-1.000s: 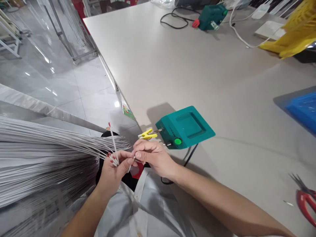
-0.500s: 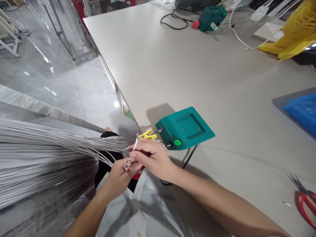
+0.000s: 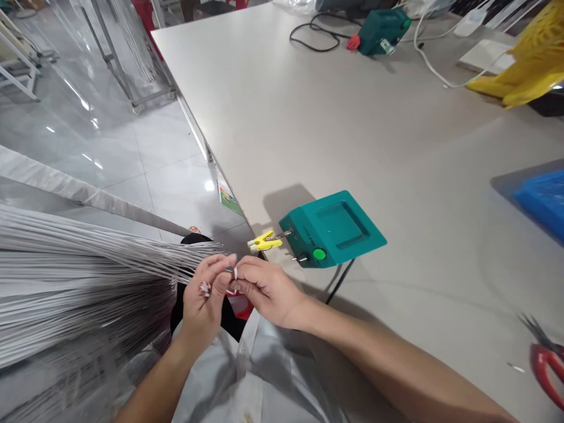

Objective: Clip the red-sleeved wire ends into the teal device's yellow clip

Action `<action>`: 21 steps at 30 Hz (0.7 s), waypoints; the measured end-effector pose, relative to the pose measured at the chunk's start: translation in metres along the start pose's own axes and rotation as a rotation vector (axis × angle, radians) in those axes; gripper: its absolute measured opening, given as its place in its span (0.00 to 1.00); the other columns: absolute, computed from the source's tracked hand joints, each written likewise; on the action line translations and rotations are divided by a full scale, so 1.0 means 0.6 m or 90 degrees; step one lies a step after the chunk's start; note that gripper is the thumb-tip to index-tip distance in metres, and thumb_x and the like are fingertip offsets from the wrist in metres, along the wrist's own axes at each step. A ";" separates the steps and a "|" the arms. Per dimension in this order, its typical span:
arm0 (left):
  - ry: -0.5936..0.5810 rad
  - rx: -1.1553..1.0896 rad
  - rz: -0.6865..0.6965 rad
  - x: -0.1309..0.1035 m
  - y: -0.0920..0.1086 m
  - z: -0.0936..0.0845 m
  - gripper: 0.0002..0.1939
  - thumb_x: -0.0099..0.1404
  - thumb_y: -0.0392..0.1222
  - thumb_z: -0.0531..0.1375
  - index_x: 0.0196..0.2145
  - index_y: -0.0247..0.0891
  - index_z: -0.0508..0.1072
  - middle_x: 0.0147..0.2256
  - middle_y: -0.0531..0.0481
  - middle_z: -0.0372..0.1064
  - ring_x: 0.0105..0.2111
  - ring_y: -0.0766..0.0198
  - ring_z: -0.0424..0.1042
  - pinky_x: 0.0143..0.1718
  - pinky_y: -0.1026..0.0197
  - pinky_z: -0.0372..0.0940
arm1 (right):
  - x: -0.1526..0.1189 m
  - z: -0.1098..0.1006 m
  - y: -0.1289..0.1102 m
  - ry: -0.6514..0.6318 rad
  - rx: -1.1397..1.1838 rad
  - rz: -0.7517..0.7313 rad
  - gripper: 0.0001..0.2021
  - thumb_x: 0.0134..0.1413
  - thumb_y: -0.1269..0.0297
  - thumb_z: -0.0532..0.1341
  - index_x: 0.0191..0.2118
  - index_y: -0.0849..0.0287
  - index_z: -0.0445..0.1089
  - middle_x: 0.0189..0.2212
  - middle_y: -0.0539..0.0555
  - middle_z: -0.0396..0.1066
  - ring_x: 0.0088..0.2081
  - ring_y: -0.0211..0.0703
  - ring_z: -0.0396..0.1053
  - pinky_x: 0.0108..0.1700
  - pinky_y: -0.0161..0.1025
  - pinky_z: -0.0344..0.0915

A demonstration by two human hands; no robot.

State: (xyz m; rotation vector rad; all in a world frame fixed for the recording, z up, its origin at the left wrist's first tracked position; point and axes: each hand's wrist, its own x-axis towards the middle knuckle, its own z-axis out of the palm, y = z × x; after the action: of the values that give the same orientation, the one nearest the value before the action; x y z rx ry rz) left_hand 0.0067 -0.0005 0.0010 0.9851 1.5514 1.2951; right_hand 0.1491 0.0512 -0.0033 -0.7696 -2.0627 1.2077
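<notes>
My left hand (image 3: 203,302) is closed around a small cluster of white pieces with reddish ends (image 3: 205,288), which shows at the base of its thumb. My right hand (image 3: 271,291) pinches a thin white wire (image 3: 235,274), curved between the fingertips of both hands. The fingers hide most of this wire. Just above my right hand, a yellow clip (image 3: 264,241) sticks out on a metal rod from a teal device (image 3: 339,229) with a green button. The clip is apart from both hands.
A thick bundle of long white wires (image 3: 88,264) hangs at the left. Red-handled scissors (image 3: 546,364) lie at the table's right front. A blue tray (image 3: 544,197) is at the right edge. Toward the back are another teal device (image 3: 382,32), cables and a yellow basket (image 3: 535,56).
Both hands have come down and away from the yellow clip. The white wire, its red tip earlier beside the clip, is now bent between my fingers. My left hand has turned and shifted left.
</notes>
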 end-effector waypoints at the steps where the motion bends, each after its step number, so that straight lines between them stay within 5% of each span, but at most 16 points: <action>1: -0.021 0.023 0.022 0.000 0.002 0.001 0.08 0.56 0.43 0.62 0.32 0.40 0.78 0.38 0.46 0.71 0.36 0.61 0.68 0.33 0.64 0.63 | -0.001 0.001 0.001 -0.013 -0.003 -0.007 0.10 0.59 0.70 0.50 0.28 0.60 0.64 0.26 0.52 0.63 0.30 0.36 0.63 0.33 0.32 0.62; 6: 0.006 0.003 -0.047 -0.002 -0.002 -0.001 0.07 0.56 0.42 0.61 0.30 0.39 0.78 0.30 0.49 0.72 0.20 0.70 0.63 0.18 0.67 0.57 | -0.005 0.000 0.004 -0.064 -0.080 -0.005 0.09 0.58 0.69 0.50 0.30 0.60 0.66 0.29 0.53 0.66 0.31 0.37 0.64 0.34 0.33 0.64; 11: 0.024 -0.030 -0.072 -0.001 0.004 -0.004 0.05 0.53 0.40 0.63 0.28 0.37 0.77 0.25 0.50 0.73 0.24 0.66 0.68 0.26 0.66 0.63 | -0.003 -0.009 -0.010 0.114 -0.040 0.001 0.09 0.55 0.68 0.55 0.41 0.60 0.67 0.35 0.57 0.70 0.34 0.38 0.68 0.35 0.35 0.67; 14: -0.037 0.019 -0.046 0.002 0.010 -0.004 0.03 0.51 0.39 0.64 0.25 0.37 0.77 0.26 0.49 0.73 0.27 0.63 0.69 0.29 0.64 0.64 | 0.004 -0.013 -0.016 0.129 0.037 0.039 0.08 0.52 0.66 0.58 0.38 0.61 0.69 0.34 0.56 0.70 0.27 0.35 0.67 0.25 0.31 0.65; 21: -0.217 0.063 -0.059 0.008 0.018 -0.016 0.06 0.56 0.40 0.61 0.24 0.37 0.75 0.21 0.51 0.68 0.21 0.67 0.64 0.23 0.66 0.61 | 0.013 -0.030 -0.021 0.070 0.087 -0.009 0.07 0.52 0.71 0.56 0.26 0.61 0.69 0.25 0.53 0.69 0.27 0.35 0.66 0.30 0.33 0.65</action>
State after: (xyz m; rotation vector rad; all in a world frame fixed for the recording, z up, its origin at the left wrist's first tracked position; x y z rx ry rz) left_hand -0.0034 0.0026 0.0118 1.1173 1.3874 0.9377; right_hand 0.1556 0.0617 0.0168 -0.7396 -1.8726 1.2555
